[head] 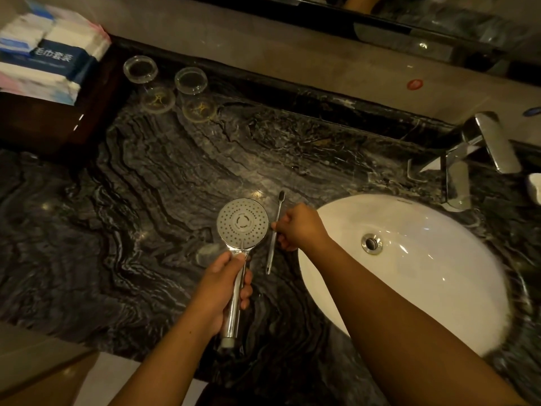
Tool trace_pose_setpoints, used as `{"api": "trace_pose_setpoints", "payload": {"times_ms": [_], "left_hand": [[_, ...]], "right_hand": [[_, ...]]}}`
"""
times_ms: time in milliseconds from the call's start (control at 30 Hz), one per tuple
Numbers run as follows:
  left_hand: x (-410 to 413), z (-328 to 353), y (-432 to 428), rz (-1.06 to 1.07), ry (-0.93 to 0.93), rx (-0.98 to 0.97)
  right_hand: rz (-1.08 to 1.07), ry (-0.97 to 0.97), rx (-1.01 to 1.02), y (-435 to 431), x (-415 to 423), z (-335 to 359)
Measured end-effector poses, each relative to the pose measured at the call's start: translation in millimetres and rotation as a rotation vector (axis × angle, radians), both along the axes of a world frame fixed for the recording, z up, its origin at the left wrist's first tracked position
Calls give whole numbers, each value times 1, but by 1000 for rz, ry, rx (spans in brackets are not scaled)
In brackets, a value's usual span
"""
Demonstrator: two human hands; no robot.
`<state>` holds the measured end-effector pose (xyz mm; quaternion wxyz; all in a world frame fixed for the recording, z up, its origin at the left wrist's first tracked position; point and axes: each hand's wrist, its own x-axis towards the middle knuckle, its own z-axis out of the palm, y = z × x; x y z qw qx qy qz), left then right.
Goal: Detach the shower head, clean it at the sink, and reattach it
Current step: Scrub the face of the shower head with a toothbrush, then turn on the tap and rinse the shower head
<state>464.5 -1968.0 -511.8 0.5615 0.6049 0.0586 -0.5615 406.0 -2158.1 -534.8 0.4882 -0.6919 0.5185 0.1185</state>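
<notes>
The chrome shower head (242,224) is detached, with no hose on its end, and its round nozzle face points up at me above the dark marble counter. My left hand (222,288) is wrapped around its handle. A slim toothbrush (275,230) with dark bristles at its far end lies just right of the head. My right hand (298,227) pinches the toothbrush at mid-handle. The white oval sink (439,276) lies to the right of both hands, with its chrome drain (371,243) in view.
A chrome faucet (468,159) stands behind the sink at the right. Two upturned glasses (152,83) (194,93) sit at the back of the counter (146,200). A dark box holding wrapped packets (49,54) is at the far left. A white dish (534,187) shows at the right edge.
</notes>
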Motion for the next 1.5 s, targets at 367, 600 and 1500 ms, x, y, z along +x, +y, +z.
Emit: {"api": "trace_pose_setpoints", "payload": {"times_ms": [367,600,1500], "left_hand": [[-5,13,-11,-26,-21,-11],[-31,29,-48,-107,-32,-73],[-219,15,-211,-342,-10,-43]], "right_hand": [[-148,-132,88,4,-15,11],[-540,-480,347,15,-57,50],[-509,-292,-132,-186,-264,62]]}}
